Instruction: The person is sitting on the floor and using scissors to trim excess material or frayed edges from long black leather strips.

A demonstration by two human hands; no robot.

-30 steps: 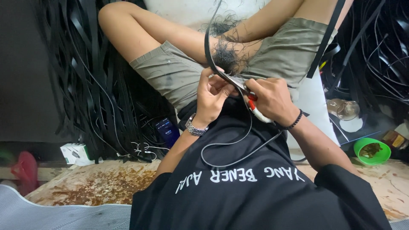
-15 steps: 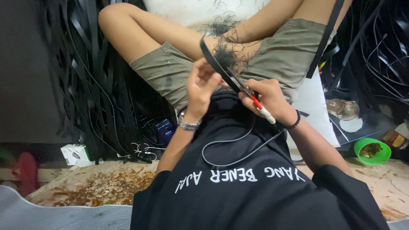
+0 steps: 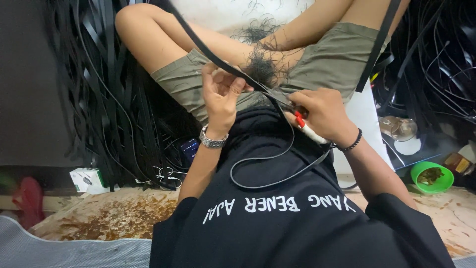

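My left hand, with a metal watch on the wrist, pinches a long black flat strip that runs up and to the left over my bare knee. My right hand, with a black bead bracelet, grips a small cutting tool with red and white handles. The tool's jaws sit on the same strip, just right of my left fingers. Below the tool the strip narrows into a thin black loop lying on my black shirt. Both hands work over my lap in olive shorts.
Bundles of black strips and cables hang at left and right. A phone and a small white box lie at lower left, a green bowl and a glass jar at right. The worn floor meets a grey mat.
My left hand has slid up and away from the tool along the black strip, drawing it taut. My right hand with the tool has stayed over my lap.
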